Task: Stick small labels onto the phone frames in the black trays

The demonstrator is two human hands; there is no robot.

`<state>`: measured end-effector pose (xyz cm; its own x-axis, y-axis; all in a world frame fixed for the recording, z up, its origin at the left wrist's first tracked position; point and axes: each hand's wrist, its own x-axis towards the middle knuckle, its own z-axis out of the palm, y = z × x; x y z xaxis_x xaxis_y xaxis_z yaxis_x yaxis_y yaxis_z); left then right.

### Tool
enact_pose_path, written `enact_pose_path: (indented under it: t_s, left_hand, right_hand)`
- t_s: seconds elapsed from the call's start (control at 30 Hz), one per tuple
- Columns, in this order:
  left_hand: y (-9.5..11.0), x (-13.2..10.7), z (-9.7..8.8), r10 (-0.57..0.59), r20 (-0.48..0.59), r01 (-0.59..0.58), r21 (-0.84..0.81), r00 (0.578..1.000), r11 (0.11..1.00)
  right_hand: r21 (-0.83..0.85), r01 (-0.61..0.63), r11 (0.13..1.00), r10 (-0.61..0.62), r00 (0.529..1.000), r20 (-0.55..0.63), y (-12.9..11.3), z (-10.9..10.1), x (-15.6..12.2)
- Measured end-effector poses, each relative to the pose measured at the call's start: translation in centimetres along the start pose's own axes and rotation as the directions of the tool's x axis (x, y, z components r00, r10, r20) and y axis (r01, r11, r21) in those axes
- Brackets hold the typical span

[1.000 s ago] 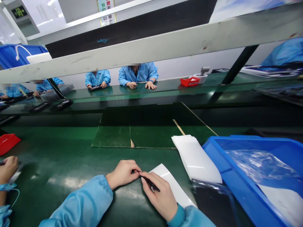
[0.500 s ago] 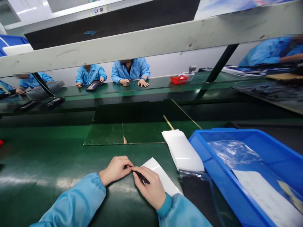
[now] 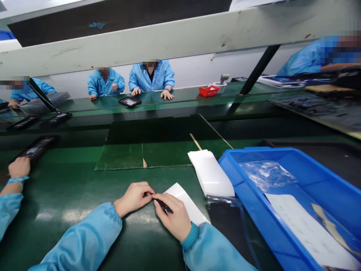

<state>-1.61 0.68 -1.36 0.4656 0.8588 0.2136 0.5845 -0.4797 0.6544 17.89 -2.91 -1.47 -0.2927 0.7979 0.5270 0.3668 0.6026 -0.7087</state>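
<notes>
My left hand point(image 3: 132, 197) and my right hand point(image 3: 171, 217) rest together on the green table point(image 3: 73, 192), both in blue sleeves. Their fingers are closed on a thin black pen-like tool point(image 3: 162, 204) held between them. My right hand lies on a white sheet point(image 3: 187, 205) that sticks out past it to the right. A stack of white sheets point(image 3: 210, 174) lies just beyond, against a blue bin point(image 3: 254, 203).
The blue bin holds clear plastic film point(image 3: 266, 174) and white sheets. A co-worker's hand point(image 3: 19, 167) at the left touches a black tablet-like device point(image 3: 35, 147). Several people in blue coats sit across the far belt, with a black device point(image 3: 130, 101) and a red tray point(image 3: 208, 90) on it.
My hands have kept their grip on the black tool. The view has shifted, and a co-worker's hand at the left now reaches a black device. A device on the far belt moved right.
</notes>
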Motion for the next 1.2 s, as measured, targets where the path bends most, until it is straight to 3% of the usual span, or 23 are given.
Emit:
enact_pose_path:
  t_s: [1.2]
  left_hand:
    - [0.27, 0.06, -0.2, -0.008, 0.021, 0.008, 0.0, 1.0, 1.0]
  right_hand:
    - [0.023, 0.012, 1.0, -0.012, 1.0, 0.004, 0.04, -0.01, 0.0]
